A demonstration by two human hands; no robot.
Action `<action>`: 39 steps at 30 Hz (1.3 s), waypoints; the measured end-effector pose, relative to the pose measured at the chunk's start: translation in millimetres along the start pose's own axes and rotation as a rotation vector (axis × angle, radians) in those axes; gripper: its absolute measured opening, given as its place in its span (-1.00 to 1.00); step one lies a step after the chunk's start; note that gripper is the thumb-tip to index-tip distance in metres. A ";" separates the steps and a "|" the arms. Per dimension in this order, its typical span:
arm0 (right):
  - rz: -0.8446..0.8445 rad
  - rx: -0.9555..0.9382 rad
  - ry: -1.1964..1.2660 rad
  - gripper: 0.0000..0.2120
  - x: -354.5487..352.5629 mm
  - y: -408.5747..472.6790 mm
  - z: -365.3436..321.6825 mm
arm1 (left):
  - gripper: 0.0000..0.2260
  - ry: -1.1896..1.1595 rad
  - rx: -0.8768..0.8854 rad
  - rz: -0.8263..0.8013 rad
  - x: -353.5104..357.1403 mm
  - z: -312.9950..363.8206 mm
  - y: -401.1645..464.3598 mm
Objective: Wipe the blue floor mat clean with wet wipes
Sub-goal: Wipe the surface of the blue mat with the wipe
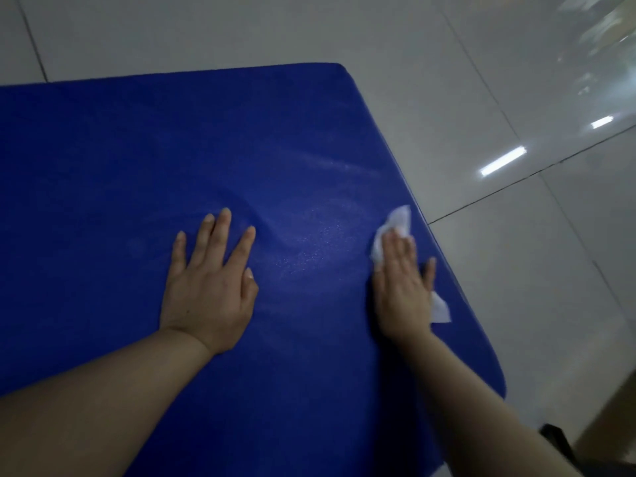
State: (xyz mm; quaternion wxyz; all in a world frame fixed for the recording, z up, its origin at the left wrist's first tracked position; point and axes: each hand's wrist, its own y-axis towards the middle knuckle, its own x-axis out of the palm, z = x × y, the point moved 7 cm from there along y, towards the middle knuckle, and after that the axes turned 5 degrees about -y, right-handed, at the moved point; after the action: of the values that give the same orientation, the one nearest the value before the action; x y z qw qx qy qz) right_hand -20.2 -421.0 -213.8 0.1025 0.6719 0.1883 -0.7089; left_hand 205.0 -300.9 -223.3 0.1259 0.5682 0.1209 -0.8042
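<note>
Blue floor mat [137,166], no readable writing: left hand [210,287] flat, grip released; right hand [402,284] presses wet wipe [395,225] flat.

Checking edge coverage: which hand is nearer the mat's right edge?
Right. The right hand presses the wet wipe beside the blue mat's right edge; the left hand lies flat nearer the middle.

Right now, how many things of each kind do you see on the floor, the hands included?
Mat: 1, blue, on the tiled floor.
Wipe: 1, white, under the right hand.
Hands: 2, the right hand and the left hand, both flat on the mat.
Total: 4.
</note>
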 end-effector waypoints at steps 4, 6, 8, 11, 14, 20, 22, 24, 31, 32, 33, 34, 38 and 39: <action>-0.094 0.318 0.046 -0.50 -1.7 5.0 30.8 | -0.48 -0.015 -0.005 0.013 -0.3 -0.6 -0.1; -0.049 0.089 0.062 -0.47 -0.7 -7.8 -22.6 | -0.47 -0.013 -0.003 0.013 0.0 -0.2 -0.5; -0.046 -0.234 0.099 -0.48 4.6 -29.3 -73.9 | -0.47 -0.016 -0.005 0.012 -0.3 -0.6 0.1; 0.004 -0.313 0.060 -0.50 2.5 -18.4 -60.1 | -0.47 -0.022 0.003 0.010 -0.2 -0.4 1.1; -0.057 0.156 0.029 -0.51 2.2 11.8 22.4 | -0.48 -0.029 0.009 0.022 0.5 -0.4 0.6; -0.023 0.086 0.054 -0.50 1.5 -37.4 -39.7 | -0.48 -0.051 0.002 0.023 0.0 -1.2 -1.1; -0.019 -0.244 0.069 -0.50 6.2 -70.6 -85.3 | -0.48 -0.052 0.001 0.025 -1.5 -0.4 -0.3; -0.012 -0.293 0.060 -0.52 7.3 -66.2 -74.4 | -0.48 -0.056 0.008 0.024 -2.7 0.3 0.6; -0.080 0.505 0.079 -0.50 5.9 -17.1 71.2 | -0.48 -0.090 0.027 0.035 -5.0 -0.5 0.5; -0.088 0.509 0.085 -0.50 6.7 -17.7 69.0 | -0.49 -0.100 0.063 0.035 -5.8 2.4 -2.1; -0.090 0.507 0.094 -0.50 7.6 -18.6 66.7 | -0.51 -0.111 0.108 0.042 -6.4 7.7 -7.6; -0.084 0.498 0.095 -0.50 8.8 -19.5 65.2 | -0.52 -0.127 0.149 0.049 -6.1 15.6 -16.2; -0.070 0.514 0.063 -0.49 6.9 -19.6 69.4 | -0.53 -0.180 0.150 -0.019 8.6 43.6 -58.5; -0.061 0.504 0.057 -0.49 6.1 -21.4 66.2 | -0.53 -0.166 0.146 -0.030 10.8 45.8 -61.5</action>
State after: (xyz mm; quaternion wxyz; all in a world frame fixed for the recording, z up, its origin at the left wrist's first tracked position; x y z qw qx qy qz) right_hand -89.7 -427.7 -215.3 -0.0951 0.6898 0.0286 -0.7171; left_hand 140.2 -259.3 -215.4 0.0817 0.5054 0.0594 -0.8570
